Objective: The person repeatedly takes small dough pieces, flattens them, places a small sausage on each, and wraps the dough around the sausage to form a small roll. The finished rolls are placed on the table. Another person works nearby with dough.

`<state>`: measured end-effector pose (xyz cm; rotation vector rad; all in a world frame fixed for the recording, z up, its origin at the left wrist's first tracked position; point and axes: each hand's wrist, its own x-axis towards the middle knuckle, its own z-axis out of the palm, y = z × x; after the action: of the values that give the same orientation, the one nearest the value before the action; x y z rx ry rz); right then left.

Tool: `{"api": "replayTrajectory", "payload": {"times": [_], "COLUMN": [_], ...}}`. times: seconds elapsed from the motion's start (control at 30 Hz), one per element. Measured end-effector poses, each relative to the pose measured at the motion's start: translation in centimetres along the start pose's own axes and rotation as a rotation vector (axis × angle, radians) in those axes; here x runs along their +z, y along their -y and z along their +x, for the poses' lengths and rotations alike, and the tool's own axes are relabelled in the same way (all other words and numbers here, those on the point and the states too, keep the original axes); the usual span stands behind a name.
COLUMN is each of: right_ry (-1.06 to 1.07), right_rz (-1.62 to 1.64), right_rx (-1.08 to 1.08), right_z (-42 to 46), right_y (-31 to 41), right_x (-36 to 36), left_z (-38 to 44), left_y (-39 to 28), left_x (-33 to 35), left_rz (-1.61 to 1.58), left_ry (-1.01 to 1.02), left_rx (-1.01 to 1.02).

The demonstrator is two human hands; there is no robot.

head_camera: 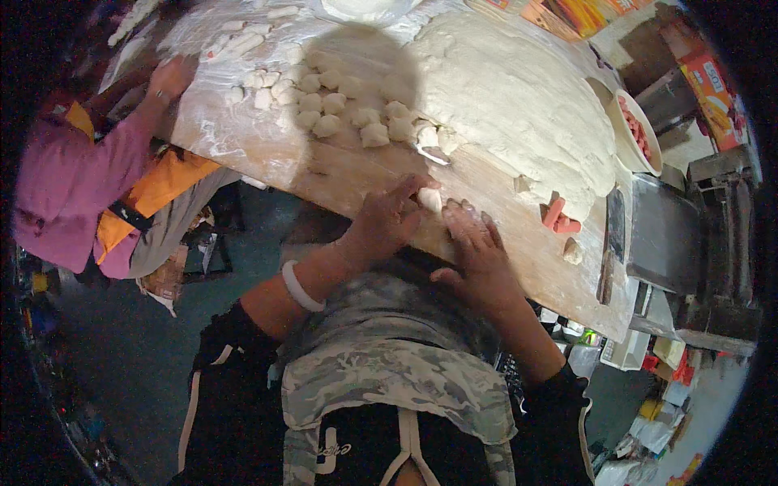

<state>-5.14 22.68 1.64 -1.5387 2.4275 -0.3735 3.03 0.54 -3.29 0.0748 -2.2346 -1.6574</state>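
Note:
At the near edge of the floured wooden table [340, 173], a small piece of dough [430, 199] lies between my hands. My left hand [392, 212] has its thumb and fingers around the left side of this piece; whether it grips it is unclear. My right hand [474, 234] is spread flat on the wood just to the right, its fingertips close to the dough. Beyond my hands sit several dough pieces [328, 126], partly in shadow. A large slab of dough [516, 103] covers the back right. Pink sausage pieces [554, 214] lie near its lower edge, beside a small dough lump [572, 250].
A co-worker in a pink top [73, 188] rests a hand [173, 76] at the table's left side. A bowl of sausage pieces [621, 115] stands at the right edge, near a dark flat metal surface [665, 231]. A dark blade-like tool [615, 225] lies on the table's right side.

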Motion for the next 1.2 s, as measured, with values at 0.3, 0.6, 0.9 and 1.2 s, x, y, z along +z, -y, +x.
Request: {"api": "replayTrajectory", "payload": {"times": [0.3,0.6,0.9,1.2], "right_ry": [-0.121,-0.111,-0.064,-0.267], "right_rz": [0.048,-0.189,-0.196,0.099], "right_rx": [-0.027,-0.084,-0.025,-0.030], "right_z": [0.4,1.7,-0.6,-0.3], "right_y": [1.0,0.2,-1.0,-1.8], "right_x": [1.7,1.3,0.5,0.9], "left_z": [-0.2,-2.2,-2.6,-2.5], "left_y": [-0.4,0.0,-0.9,0.9], "left_x": [1.1,1.0,-2.4,-1.6], "left_rz": [0.146,0.914,0.941,0.724], "left_ry": [0.041,0.105,0.227,0.138], "left_rx": [0.117,0.414,0.257,0.255]}}
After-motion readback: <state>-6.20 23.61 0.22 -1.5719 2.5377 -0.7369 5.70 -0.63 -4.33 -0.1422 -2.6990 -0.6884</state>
